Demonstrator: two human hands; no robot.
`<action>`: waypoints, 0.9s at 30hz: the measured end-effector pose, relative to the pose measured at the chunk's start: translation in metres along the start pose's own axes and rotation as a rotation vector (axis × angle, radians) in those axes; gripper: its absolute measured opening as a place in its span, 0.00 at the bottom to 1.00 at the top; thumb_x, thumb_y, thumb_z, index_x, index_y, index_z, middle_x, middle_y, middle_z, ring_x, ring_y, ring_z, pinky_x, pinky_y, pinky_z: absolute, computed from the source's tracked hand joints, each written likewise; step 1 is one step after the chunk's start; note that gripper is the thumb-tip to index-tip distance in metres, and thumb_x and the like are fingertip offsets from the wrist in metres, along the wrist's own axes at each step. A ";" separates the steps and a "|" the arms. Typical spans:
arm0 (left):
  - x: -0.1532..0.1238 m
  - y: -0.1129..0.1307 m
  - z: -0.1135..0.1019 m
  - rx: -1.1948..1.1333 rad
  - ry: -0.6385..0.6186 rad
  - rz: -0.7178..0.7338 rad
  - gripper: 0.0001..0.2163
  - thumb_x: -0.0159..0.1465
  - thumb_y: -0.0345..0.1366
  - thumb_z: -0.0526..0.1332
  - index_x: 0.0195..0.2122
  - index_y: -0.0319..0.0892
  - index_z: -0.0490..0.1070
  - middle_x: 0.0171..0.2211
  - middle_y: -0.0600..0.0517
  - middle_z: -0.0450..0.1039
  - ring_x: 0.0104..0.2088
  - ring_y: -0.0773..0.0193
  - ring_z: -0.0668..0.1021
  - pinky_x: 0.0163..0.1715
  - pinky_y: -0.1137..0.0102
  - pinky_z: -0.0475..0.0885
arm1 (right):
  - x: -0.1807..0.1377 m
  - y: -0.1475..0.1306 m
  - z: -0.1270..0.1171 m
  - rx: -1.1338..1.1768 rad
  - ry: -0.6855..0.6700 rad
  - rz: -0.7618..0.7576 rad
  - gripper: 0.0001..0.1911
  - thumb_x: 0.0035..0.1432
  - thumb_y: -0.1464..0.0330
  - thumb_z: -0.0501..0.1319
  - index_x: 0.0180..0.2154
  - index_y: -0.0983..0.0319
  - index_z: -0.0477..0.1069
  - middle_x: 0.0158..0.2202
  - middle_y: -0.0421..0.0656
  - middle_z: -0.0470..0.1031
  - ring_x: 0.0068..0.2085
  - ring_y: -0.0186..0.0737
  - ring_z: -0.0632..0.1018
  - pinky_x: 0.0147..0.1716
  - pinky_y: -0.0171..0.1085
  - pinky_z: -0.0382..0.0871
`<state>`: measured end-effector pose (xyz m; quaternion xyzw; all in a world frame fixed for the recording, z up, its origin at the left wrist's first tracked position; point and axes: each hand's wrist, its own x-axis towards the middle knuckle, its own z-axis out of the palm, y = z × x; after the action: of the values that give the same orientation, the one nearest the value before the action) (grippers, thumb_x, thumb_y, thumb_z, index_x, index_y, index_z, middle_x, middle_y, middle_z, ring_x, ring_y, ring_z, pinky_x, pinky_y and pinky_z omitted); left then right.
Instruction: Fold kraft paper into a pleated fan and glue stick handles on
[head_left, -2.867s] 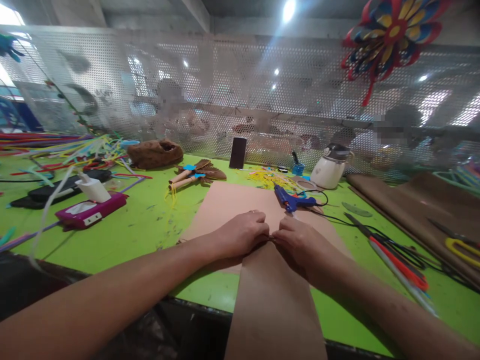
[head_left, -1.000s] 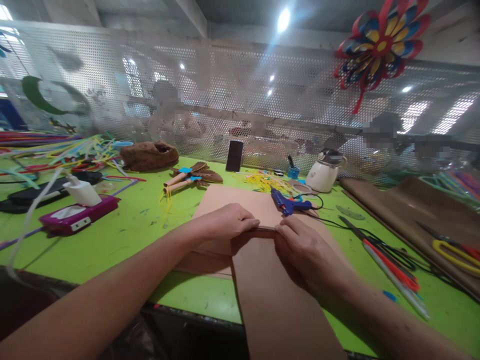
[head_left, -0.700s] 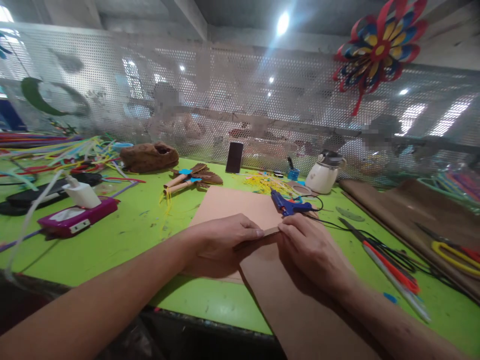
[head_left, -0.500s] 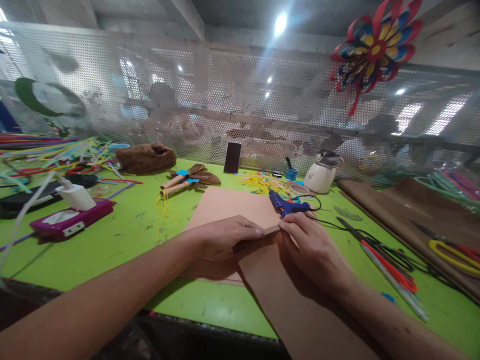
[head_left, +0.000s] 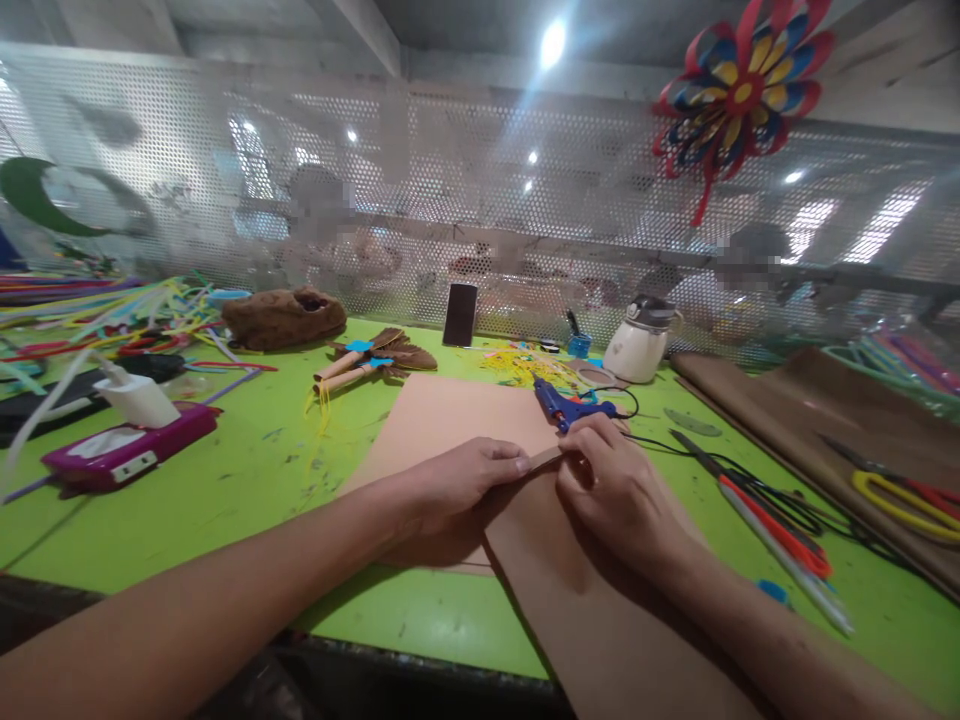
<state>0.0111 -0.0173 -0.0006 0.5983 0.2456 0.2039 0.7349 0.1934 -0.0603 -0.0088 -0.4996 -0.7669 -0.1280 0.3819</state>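
Note:
A long sheet of brown paper (head_left: 592,610) runs from the table toward me, its far edge turned over into a narrow folded strip. My left hand (head_left: 472,482) is closed on the left part of that fold, thumb on top. At the fold's right end, my right hand (head_left: 619,485) pinches the same edge; part of the fold is hidden by its fingers. Beneath both hands lies a light tan sheet (head_left: 450,410), flat on the green table (head_left: 247,500). A blue glue gun (head_left: 562,405) rests just beyond my right fingers.
To the right are a craft knife (head_left: 780,520), yellow-handled scissors (head_left: 900,505) and folded brown material (head_left: 810,410). A purple power strip (head_left: 135,450) sits left. Behind stand a phone (head_left: 460,315) and a white jug (head_left: 637,345), near rolled paper pieces with brown leaf shapes (head_left: 375,360).
The view has shifted slightly. My right fingers have curled more along the folded edge, while my left hand keeps its hold on the brown paper.

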 end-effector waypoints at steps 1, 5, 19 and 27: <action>0.001 -0.001 -0.001 0.015 0.015 -0.003 0.12 0.58 0.42 0.59 0.34 0.37 0.69 0.33 0.46 0.71 0.32 0.63 0.72 0.33 0.68 0.66 | 0.000 0.000 0.001 0.031 0.002 0.029 0.06 0.52 0.78 0.54 0.30 0.62 0.64 0.33 0.45 0.67 0.34 0.41 0.69 0.34 0.39 0.65; 0.004 0.001 -0.006 0.238 0.118 -0.001 0.15 0.58 0.47 0.58 0.29 0.38 0.66 0.27 0.51 0.67 0.27 0.67 0.68 0.27 0.71 0.62 | 0.002 0.008 0.001 0.234 -0.027 0.151 0.04 0.53 0.75 0.56 0.30 0.61 0.68 0.33 0.44 0.69 0.34 0.40 0.70 0.33 0.39 0.66; -0.007 0.028 -0.014 0.863 -0.031 0.138 0.14 0.62 0.41 0.51 0.29 0.37 0.69 0.26 0.55 0.64 0.27 0.69 0.64 0.29 0.74 0.58 | 0.011 0.000 -0.019 0.893 -0.698 0.499 0.19 0.58 0.56 0.54 0.24 0.63 0.66 0.19 0.37 0.63 0.22 0.32 0.65 0.25 0.34 0.59; -0.010 0.029 -0.013 1.006 -0.033 0.173 0.15 0.64 0.42 0.49 0.34 0.37 0.70 0.29 0.53 0.70 0.29 0.68 0.67 0.27 0.74 0.58 | 0.002 0.013 -0.008 1.077 -0.537 0.667 0.16 0.51 0.58 0.63 0.22 0.64 0.67 0.18 0.35 0.61 0.21 0.29 0.60 0.21 0.32 0.52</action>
<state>-0.0047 -0.0070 0.0264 0.8994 0.2510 0.1110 0.3402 0.2075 -0.0577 -0.0038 -0.4640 -0.5971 0.5235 0.3926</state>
